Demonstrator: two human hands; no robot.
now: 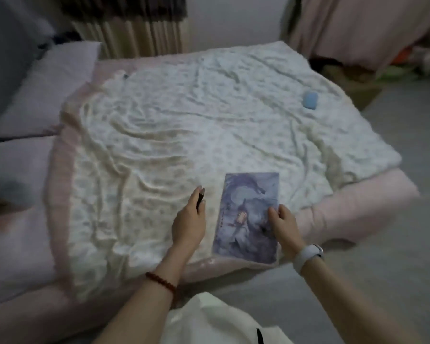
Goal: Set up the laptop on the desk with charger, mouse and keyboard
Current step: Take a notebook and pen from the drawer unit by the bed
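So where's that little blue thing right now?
The small blue object lies on the rumpled blanket near the bed's far right corner, well beyond both hands.

One wide-angle camera sits on the person's head, looking forward and steeply down from beside the bed (159, 135). It stands close: both forearms reach in from the bottom edge. The far curtain (144, 33) lies at the top, floor (395, 219) at right, edges bowed.

A: where are your hands at?

B: both arms stretched out forward. My left hand (189, 218) is pinching something thin and dark, can't tell what. My right hand (284, 223) is lower right, fingers curled over a flat edge, wrist bent.
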